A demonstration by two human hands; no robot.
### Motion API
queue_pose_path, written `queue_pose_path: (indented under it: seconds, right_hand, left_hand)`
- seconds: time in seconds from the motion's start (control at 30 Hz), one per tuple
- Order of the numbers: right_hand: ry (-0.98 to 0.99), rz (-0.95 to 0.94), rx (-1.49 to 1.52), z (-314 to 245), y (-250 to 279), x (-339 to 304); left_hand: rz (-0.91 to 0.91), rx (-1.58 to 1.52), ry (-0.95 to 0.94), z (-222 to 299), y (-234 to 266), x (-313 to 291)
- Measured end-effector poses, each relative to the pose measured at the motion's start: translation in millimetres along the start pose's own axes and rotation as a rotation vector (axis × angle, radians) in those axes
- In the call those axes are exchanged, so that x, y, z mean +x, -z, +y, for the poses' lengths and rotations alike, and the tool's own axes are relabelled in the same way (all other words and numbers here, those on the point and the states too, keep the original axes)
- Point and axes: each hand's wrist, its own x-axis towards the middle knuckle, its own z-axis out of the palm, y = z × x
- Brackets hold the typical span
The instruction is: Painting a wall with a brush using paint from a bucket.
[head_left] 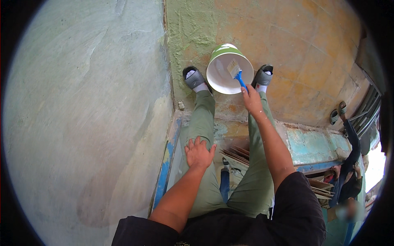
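Note:
My right hand (pixel 252 101) is closed around the blue handle of a paintbrush (pixel 237 72). The brush's pale, flat bristles are over the mouth of a bucket (pixel 210 76), white inside with green and white outside. Whether the bristles touch the inside of the bucket I cannot tell. The bucket stands on the floor between my two feet. My left hand (pixel 198 153) rests on my left thigh near the knee, fingers spread, with nothing in it.
A pale, patchy plastered wall (pixel 90 110) rises on the left. The tiled floor (pixel 295 53) has a greenish crust along the wall. Below the ledge lie stacked brown boards (pixel 236 155). On the right, another person (pixel 349 184) sits with legs stretched toward sandals (pixel 334 116).

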Motion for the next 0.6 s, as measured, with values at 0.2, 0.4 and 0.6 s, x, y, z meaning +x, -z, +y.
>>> queue_pose_path:
  seconds: [0.2, 0.4, 0.6]
  right_hand:
    - [0.044, -0.088, -0.328, -6, -29, -28]
    - [0.022, -0.024, -0.326, -16, -37, -22]
    - [0.009, -0.037, -0.333, -17, -34, -18]
  left_hand:
    - [-0.018, -0.002, 0.006, -1, 0, 1]
    - [-0.012, -0.012, 0.009, -2, -3, 1]
    - [-0.028, -0.001, 0.009, -2, -2, 0]
